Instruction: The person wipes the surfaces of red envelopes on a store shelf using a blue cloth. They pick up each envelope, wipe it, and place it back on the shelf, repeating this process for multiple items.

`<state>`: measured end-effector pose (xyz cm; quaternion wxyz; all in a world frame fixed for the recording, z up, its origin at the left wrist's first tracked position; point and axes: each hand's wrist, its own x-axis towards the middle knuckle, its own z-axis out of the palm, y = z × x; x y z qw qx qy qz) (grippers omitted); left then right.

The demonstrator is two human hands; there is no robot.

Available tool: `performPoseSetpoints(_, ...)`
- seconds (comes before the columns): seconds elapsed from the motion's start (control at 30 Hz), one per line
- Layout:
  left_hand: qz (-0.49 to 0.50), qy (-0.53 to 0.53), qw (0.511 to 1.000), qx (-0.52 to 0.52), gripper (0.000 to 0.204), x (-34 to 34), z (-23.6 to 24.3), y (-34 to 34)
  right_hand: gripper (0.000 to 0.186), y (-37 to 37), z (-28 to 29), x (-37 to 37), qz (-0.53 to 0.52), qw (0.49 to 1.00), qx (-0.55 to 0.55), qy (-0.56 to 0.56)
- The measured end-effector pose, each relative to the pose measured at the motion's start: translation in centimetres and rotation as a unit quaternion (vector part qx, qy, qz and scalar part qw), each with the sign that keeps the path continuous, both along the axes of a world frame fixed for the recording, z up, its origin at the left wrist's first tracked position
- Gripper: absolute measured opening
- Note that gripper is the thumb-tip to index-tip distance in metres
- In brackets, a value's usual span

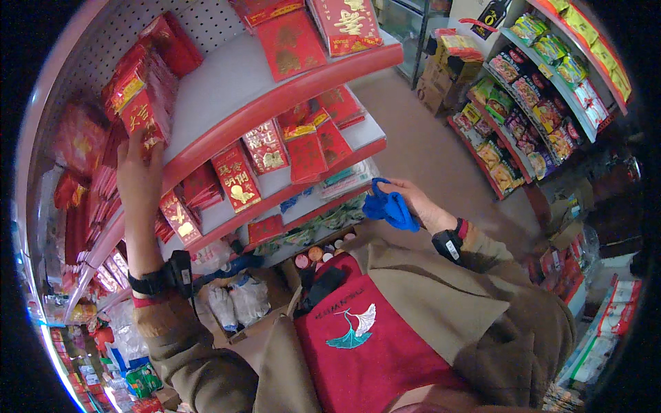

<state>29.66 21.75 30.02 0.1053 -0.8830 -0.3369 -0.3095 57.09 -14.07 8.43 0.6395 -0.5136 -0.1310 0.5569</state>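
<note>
My left hand [140, 165] reaches up to the upper shelf's left end. Its thumb and fingers close round the near end of a stack of red envelopes [146, 113] with gold print; part of the grip is hidden. Out to the right, away from the shelves, my right hand [416, 201] grips a bunched blue cloth [391, 208]. More red envelopes [292, 51] lie flat on the upper shelf [220, 79]. Below, the second shelf holds several packs, among them a red envelope pack with a gold figure [236, 177].
A perforated back panel [79, 41] rises behind the upper shelf. Under the shelves sits a cardboard box with white gloves [249, 299]. Across the aisle floor [420, 138] stand a rack of colourful food packets [527, 89] and stacked cartons [441, 79].
</note>
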Motion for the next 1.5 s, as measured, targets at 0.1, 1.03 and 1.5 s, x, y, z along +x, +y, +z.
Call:
performPoseSetpoints(0.1,0.018,-0.028,0.999,0.032,0.037,-0.2,-0.1,-1.3,0.039,-0.1,-0.6,0.3,0.018,1.000,-0.015,0.009)
performPoseSetpoints(1.03,-0.044,-0.276,0.798,-0.534,0.010,-10.0,-21.5,-15.7,0.045,13.0,-5.9,0.6,0.079,0.918,-0.102,-0.374)
performPoseSetpoints(1.5,-0.039,-0.334,0.753,-0.566,0.010,-11.5,-23.7,-17.0,0.026,12.4,-4.2,-1.5,-0.013,0.987,-0.003,-0.161)
